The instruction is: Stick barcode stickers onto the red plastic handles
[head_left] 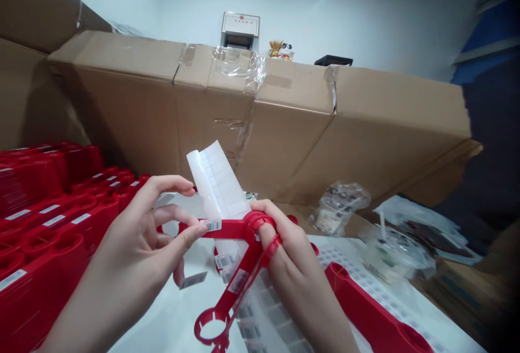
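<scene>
My right hand [290, 250] is closed around the ring ends of several thin red plastic pieces [238, 255], which fan out to the left and downward. A barcode label [212, 225] lies on the upper piece's arm, and another label [238, 281] is on a lower one. My left hand [150, 244] has its thumb at the edge of the upper label, pinching the arm; its index finger is raised apart. A loose label [193, 280] clings near its lower fingers. A curled translucent white backing sheet [219, 180] rises behind the pieces.
Stacked red parts with white labels [49, 217] fill the left side. Cardboard [284, 131] walls the back. A single red piece [374, 309] and a label sheet [357, 272] lie at right, near plastic bags [339, 207] and a clear plastic container [396, 253].
</scene>
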Tool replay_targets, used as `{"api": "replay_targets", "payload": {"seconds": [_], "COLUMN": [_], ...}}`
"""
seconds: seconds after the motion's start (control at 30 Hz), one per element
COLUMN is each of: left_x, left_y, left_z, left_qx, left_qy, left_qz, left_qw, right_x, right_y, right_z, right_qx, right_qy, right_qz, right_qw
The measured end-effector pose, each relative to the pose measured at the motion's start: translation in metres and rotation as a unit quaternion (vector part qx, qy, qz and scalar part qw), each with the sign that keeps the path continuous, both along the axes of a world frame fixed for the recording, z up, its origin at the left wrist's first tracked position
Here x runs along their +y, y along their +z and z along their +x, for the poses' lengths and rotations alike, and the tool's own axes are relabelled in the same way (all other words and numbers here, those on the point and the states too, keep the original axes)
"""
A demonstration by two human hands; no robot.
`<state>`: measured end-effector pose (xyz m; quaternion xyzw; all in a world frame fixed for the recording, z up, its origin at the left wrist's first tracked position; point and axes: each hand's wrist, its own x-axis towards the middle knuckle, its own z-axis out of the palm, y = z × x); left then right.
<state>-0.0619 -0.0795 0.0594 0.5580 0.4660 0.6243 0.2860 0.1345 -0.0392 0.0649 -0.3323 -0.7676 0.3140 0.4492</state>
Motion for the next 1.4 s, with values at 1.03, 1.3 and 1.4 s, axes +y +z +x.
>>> {"api": "replay_targets", "payload": {"seconds": [1.03, 1.3, 1.4], "left_x": [0.0013, 0.0024, 0.0019], "left_y": [-0.0066, -0.0066, -0.0072], "left_z": [-0.0079, -0.0095, -0.008], "left_qx": [0.033, 0.036, 0.03], "left_qy": [-0.063, -0.078, -0.072], "left_qz": [-0.034, -0.048, -0.045], "left_qw": [0.997, 0.995, 0.996], "right_x": [-0.0063, -0.0075, -0.0083], "right_y": [0.0032, 0.0036, 0.0038], "right_z": [-0.0049, -0.0041, -0.0041], "right_qx": [0.015, 0.013, 0.009], "right_qy": [0.02, 0.022, 0.019], "right_qz": [-0.016, -0.016, -0.014], "right_qw": [1.0, 1.0, 1.0]}}
